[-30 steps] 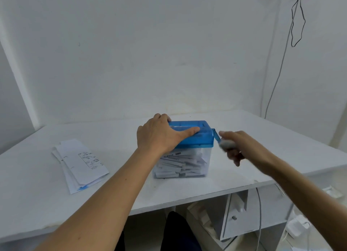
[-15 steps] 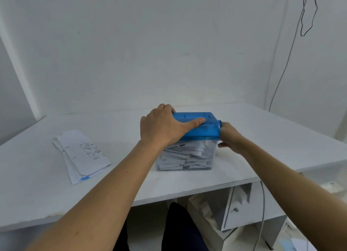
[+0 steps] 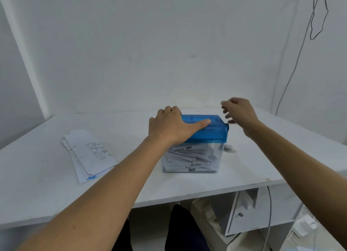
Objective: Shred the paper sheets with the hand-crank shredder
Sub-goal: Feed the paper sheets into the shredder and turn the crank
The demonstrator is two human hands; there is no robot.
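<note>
The blue-lidded, clear-binned plastic hand-crank shredder (image 3: 210, 132) stood near the middle of the white table (image 3: 37, 175), well back from the near edge. A printed label with a dark block showed on a strip among the white paper shreds (image 3: 187, 160) in the bin, too small to read. The left hand (image 3: 169, 126) gripped the lid, fingers hooked over its far left edge, thumb straight along the top. The right hand (image 3: 242, 113) hung blurred above the lid's right end, fingers loosely curled, holding nothing. The white crank knob (image 3: 230, 149) sat low beside the bin's right wall. To the left, well apart, lay the loose stack of white paper sheets (image 3: 90, 155), its printed diagram and text illegible, with bare tabletop between.
</note>
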